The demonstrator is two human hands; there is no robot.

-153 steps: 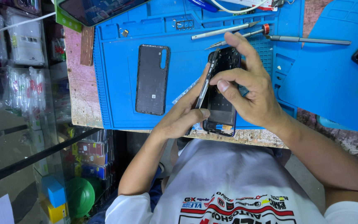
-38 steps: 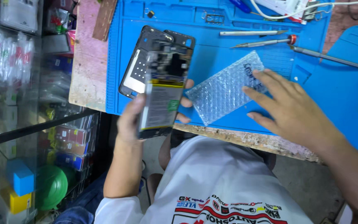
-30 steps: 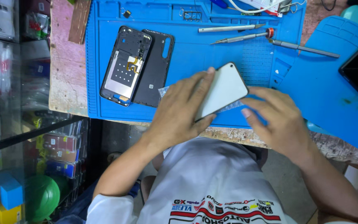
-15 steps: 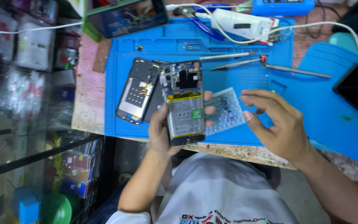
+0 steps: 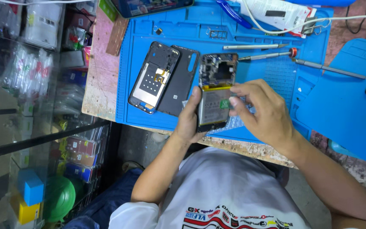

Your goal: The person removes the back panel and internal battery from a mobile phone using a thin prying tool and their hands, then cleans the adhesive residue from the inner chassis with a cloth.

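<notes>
Both hands [image 5: 234, 114] on opened phone [image 5: 216, 91]

A worn bench [image 5: 100, 80] carries a blue mat [image 5: 250, 38] bearing a frame [image 5: 153, 77], back cover [image 5: 181, 80] and screwdrivers [image 5: 267, 55].

Bright, even daylight across the blue mat [image 5: 276, 80], colours strong. Only soft, short shadows under the opened phone [image 5: 214, 91]. Dimmer at the left, with pale reflections on the glass case [image 5: 26, 110]. Slight motion softness; mild bending toward the edges.
</notes>
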